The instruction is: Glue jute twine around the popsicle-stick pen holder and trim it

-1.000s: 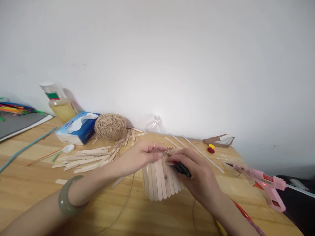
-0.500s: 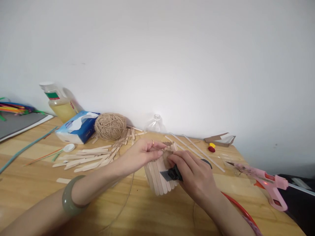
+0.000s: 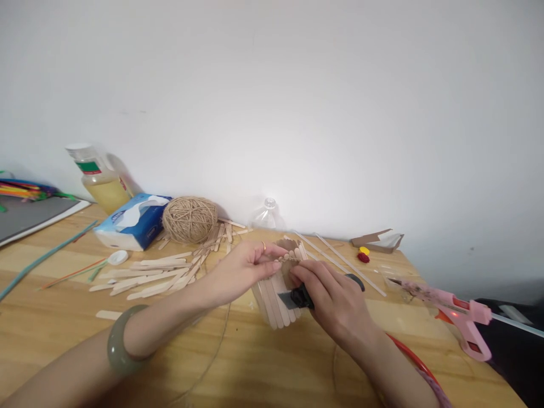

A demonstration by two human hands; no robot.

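Between my hands, above the table, is a small piece built of wooden craft sticks point(image 3: 274, 300) set side by side round a clear plastic form, with a scalloped top edge. My left hand point(image 3: 242, 269) pinches that top edge between thumb and fingers. In my right hand point(image 3: 338, 294) is a black utility knife point(image 3: 302, 296); its dark blade points left, across the front of the sticks. The right fingertips also touch the upper rim. My right hand covers most of the knife's handle, and its rounded end shows behind the knuckles.
Loose craft sticks point(image 3: 157, 277), a twine ball point(image 3: 190, 219), a tissue pack point(image 3: 131, 222) and a bottle point(image 3: 100, 184) lie to the left. A cut plastic bottle top point(image 3: 268, 215) stands by the wall. At right are glue sticks point(image 3: 351, 265) and a pink glue gun point(image 3: 461, 317).
The craft-stick piece has tilted slightly, showing more of its scalloped top edge, and its lower end sits a little higher. Both hands keep their hold.
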